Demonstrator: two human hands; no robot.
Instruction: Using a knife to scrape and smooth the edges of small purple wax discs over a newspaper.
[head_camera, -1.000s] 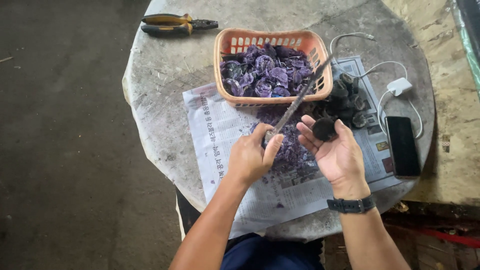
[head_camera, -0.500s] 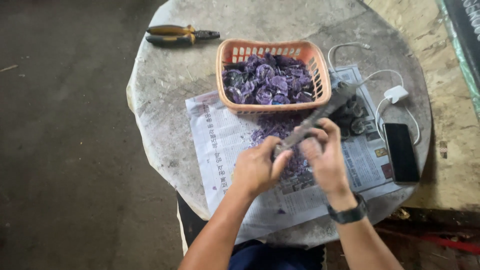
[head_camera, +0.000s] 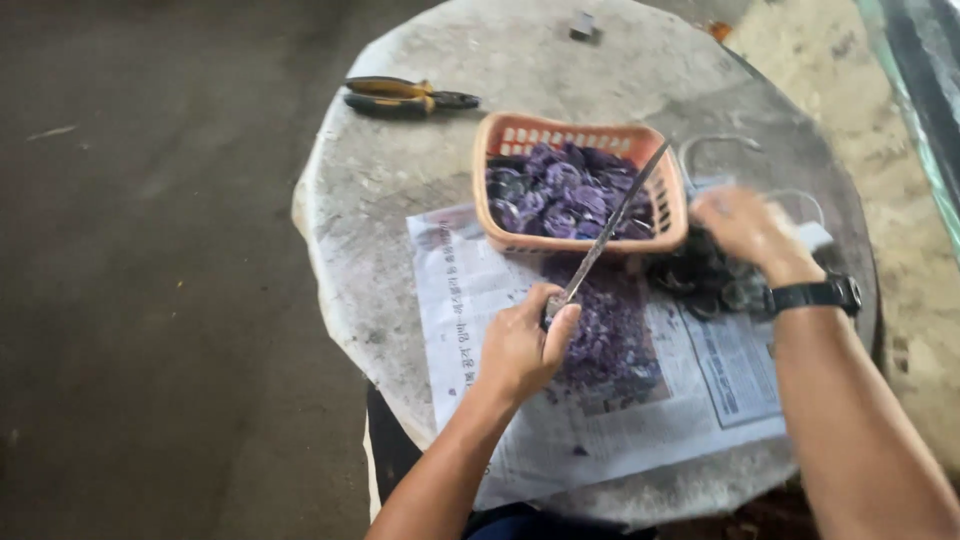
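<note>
The left hand (head_camera: 520, 345) grips a long knife (head_camera: 610, 225) just in front of the orange basket (head_camera: 580, 240). The right hand (head_camera: 745, 225) reaches dark pieces (head_camera: 700, 280) beside the basket; its fingers are too blurred to tell. It looks like picking up a piece; next that piece must meet the blade.

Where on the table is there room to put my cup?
Bare stone table lies left of the newspaper, between the pliers and the table edge, and behind the orange basket. Right of the basket it is crowded.

Both forearms are bare, with no sleeves showing. The right hand (head_camera: 745, 228) has a black wristwatch (head_camera: 818, 294) on a dark strap at its wrist; the left hand (head_camera: 520, 345) wears nothing.
</note>
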